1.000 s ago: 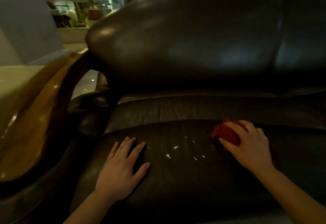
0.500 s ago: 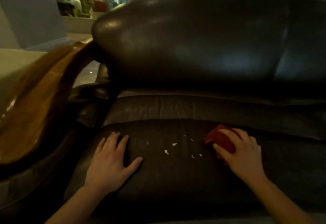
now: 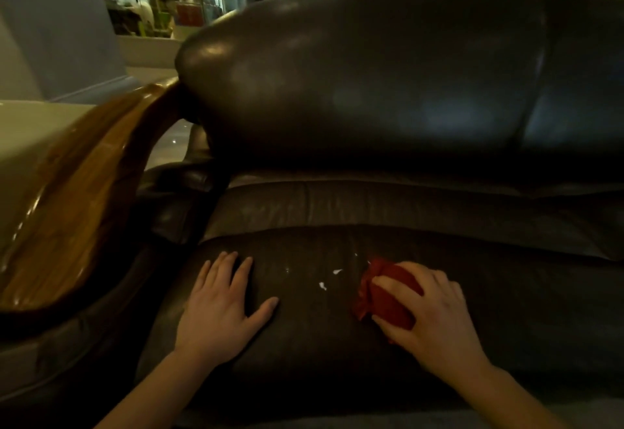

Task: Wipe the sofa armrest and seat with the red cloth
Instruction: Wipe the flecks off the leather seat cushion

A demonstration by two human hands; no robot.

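1. Head view: right hand (image 3: pixel 429 307) clamped on the bunched red cloth (image 3: pixel 381 293), pressed to the seat (image 3: pixel 337 344) at five o'clock.
2. Left hand (image 3: pixel 219 307) flat, fingers spread, holding nothing.
3. White flecks (image 3: pixel 322 285) remain between the hands (seat unfinished); the armrest (image 3: pixel 77 202), at nine o'clock, is untouched now.

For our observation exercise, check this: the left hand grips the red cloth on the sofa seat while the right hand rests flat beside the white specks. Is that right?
Not quite: the hands are swapped. The head view shows the right hand gripping the red cloth on the sofa seat, while the left hand rests flat beside the white specks.
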